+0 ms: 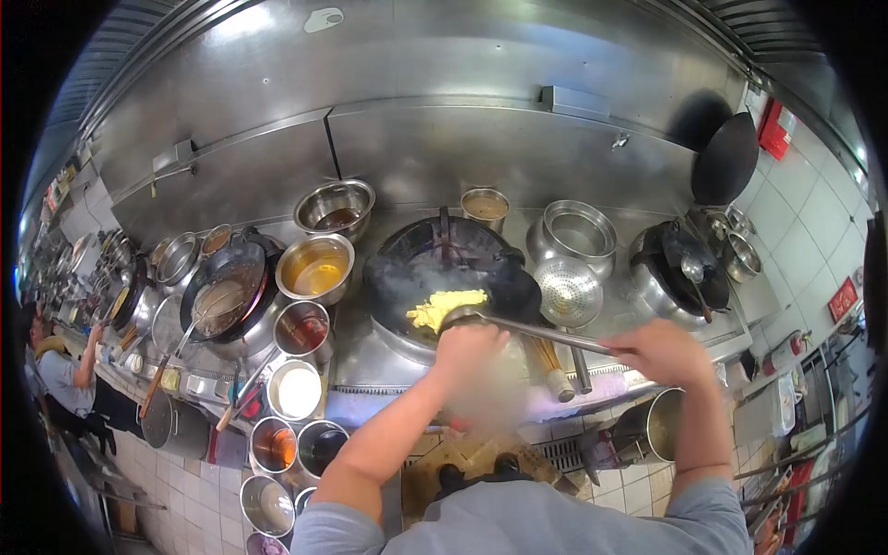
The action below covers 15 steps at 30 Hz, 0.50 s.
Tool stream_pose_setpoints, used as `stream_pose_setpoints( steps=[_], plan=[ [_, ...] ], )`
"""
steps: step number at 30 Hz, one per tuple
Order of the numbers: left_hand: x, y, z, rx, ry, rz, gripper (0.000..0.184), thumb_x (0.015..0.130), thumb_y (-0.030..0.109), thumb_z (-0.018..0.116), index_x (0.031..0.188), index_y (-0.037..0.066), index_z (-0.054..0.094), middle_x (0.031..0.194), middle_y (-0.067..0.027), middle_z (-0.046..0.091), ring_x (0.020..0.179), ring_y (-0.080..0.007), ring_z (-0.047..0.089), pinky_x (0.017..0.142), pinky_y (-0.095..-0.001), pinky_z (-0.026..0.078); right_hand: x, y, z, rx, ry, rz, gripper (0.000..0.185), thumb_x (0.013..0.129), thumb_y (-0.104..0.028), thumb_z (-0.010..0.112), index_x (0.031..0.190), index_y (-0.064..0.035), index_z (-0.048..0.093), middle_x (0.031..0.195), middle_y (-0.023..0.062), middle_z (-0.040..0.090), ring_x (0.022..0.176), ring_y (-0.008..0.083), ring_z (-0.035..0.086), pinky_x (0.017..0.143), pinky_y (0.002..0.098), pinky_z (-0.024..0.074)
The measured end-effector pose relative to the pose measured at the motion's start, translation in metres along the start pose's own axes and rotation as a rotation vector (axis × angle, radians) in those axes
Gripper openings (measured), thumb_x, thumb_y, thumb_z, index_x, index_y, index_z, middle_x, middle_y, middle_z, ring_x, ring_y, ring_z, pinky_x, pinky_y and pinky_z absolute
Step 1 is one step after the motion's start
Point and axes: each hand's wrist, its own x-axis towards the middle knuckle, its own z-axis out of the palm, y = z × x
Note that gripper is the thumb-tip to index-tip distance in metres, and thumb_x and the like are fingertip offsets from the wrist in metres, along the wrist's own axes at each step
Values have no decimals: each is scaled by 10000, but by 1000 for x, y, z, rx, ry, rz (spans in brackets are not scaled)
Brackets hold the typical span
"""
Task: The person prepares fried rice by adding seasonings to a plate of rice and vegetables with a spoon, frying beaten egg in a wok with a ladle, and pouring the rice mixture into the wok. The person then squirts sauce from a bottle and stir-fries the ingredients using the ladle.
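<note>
Lumpy, bright yellow food point(447, 306) sits in a steamy black wok point(514, 294) at mid-frame; right of centre, the right hand point(664, 352) grips a ladle point(555, 334); the left hand point(472, 346) looks curled, its hold too blurred to tell

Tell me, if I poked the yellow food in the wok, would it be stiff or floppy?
Probably floppy: the yellow food looks soft and lumpy, with ragged edges. It might break if pushed hard, because it seems loosely bunched. It may also slide, since the wok has curved sides.
</note>
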Motion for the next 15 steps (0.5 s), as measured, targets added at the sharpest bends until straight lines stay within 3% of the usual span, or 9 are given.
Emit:
stream_pose_setpoints(
  steps=[3, 4, 5, 6, 7, 9, 13, 15],
  plan=[
    [-31, -19, 63, 37, 19, 5, 303, 881, 327, 575, 713, 77, 605, 615, -126, 615, 549, -314, 611, 514, -416, 498, 68, -12, 70, 66, 70, 16, 362, 859, -218, 558, 1216, -210, 614, 848, 171, 652, 830, 351, 632, 761, 454, 503],
    [-41, 0, 53, -48, 76, -6, 279, 881, 309, 571, 741, 71, 606, 642, -144, 630, 571, -320, 623, 508, -418, 495, 85, -9, 96, 53, 112, -1, 371, 861, -214, 554, 1229, -202, 603, 839, 180, 642, 825, 355, 628, 764, 458, 503],
    [-65, -19, 102, -25, -70, -130, 259, 879, 294, 569, 767, 64, 616, 666, -159, 640, 603, -336, 633, 546, -448, 498, 91, -12, 109, 47, 118, -7, 371, 861, -214, 554, 1229, -202, 603, 839, 180, 642, 825, 355, 628, 764, 458, 503],
    [-79, -13, 98, -53, 2, -43, 256, 882, 285, 565, 781, 58, 625, 668, -161, 641, 628, -352, 637, 617, -477, 508, 95, -15, 120, 95, 226, 28, 377, 860, -202, 555, 1235, -191, 594, 846, 181, 633, 823, 365, 624, 763, 462, 504],
    [-94, -12, 111, -107, -115, -173, 270, 880, 291, 564, 764, 58, 635, 670, -171, 640, 637, -364, 636, 664, -487, 510, 95, -18, 128, 144, 329, 59, 382, 860, -189, 556, 1241, -180, 586, 852, 182, 624, 820, 374, 620, 762, 466, 505],
    [-93, 10, 62, -233, -286, -216, 285, 873, 299, 569, 735, 59, 637, 675, -183, 640, 622, -369, 630, 640, -471, 515, 80, -12, 136, 195, 373, 36, 390, 854, -155, 563, 1244, -170, 572, 878, 180, 613, 832, 394, 611, 752, 469, 503],
    [-49, 26, 2, -60, -150, -90, 289, 856, 312, 585, 707, 66, 621, 654, -184, 627, 620, -374, 625, 585, -469, 510, 23, 12, 107, 326, 373, -23, 362, 819, -112, 597, 1181, -127, 608, 944, 178, 646, 851, 374, 621, 757, 439, 498],
    [-37, -9, 32, -26, -133, -80, 287, 854, 314, 582, 699, 75, 614, 626, -144, 622, 598, -348, 624, 562, -469, 496, -12, 6, 73, 319, 253, 26, 359, 808, -100, 602, 1166, -111, 617, 971, 172, 660, 860, 367, 627, 769, 427, 497]
  ],
)
